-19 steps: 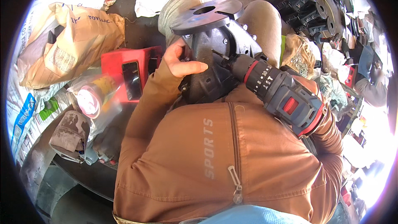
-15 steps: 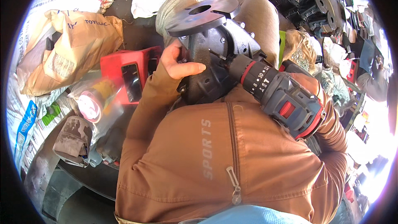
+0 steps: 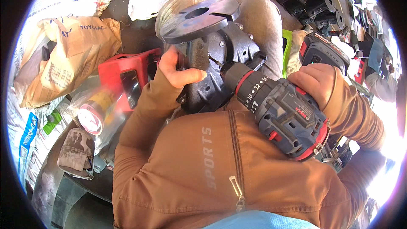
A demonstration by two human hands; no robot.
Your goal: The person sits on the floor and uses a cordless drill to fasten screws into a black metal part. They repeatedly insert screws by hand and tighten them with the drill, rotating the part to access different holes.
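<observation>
Housing (image 3: pixel 217 51) dead centre, drill (image 3: pixel 280 114) tight on its right!
Box (image 3: pixel 110 75) left of the housing, sack (image 3: pixel 85 55) further left, parts (image 3: pixel 313 4) out beyond the right knee (image 3: pixel 265 25).

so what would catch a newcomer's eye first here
Probably the cordless drill in the right hand, angled across the brown jacket toward a black housing. The left hand grips that housing, and a flat slotted disc sits at its far end. Off to the left, a red box near a tan paper sack also stands out.

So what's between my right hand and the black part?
The drill: in the head view, its chuck and bit lie between your right hand and the black part.
</observation>
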